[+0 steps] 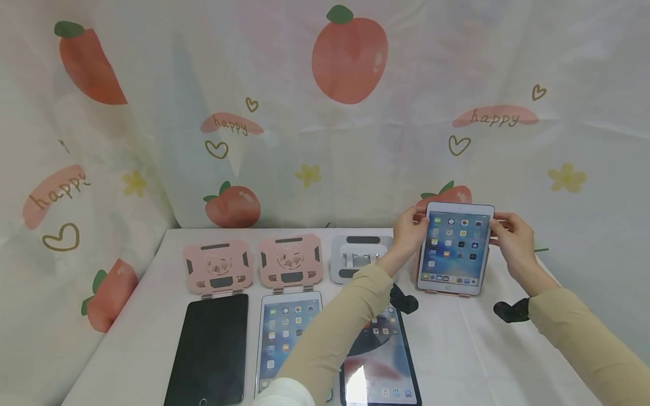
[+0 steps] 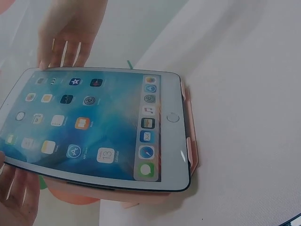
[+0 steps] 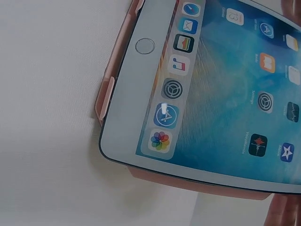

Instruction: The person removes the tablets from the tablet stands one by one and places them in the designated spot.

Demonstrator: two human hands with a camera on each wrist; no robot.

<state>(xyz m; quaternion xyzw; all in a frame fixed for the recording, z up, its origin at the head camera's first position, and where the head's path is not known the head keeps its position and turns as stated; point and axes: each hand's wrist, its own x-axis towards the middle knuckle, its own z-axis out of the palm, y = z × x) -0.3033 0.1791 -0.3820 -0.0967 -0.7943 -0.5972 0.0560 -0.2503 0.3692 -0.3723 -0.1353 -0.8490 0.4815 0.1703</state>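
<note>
A white-framed tablet (image 1: 455, 248) with a lit home screen stands tilted back in a pink stand (image 2: 192, 136), its bottom edge behind the stand's small lips. My left hand (image 1: 410, 232) holds the tablet's left edge near the top, thumb toward the front and fingers behind. On the opposite edge, my right hand (image 1: 515, 239) grips at about the same height. The left wrist view shows the right hand's fingers (image 2: 70, 51) reaching behind the tablet. Most of the stand is hidden behind the tablet.
Left of the hands are two pink stands (image 1: 218, 265) (image 1: 290, 260) and a grey-blue stand (image 1: 361, 239). Before them lie a dark-screened tablet (image 1: 210, 344), a white tablet (image 1: 284, 321) and a black-framed tablet (image 1: 378, 361), partly under my left sleeve. A fruit-print curtain (image 1: 350, 146) hangs behind the table.
</note>
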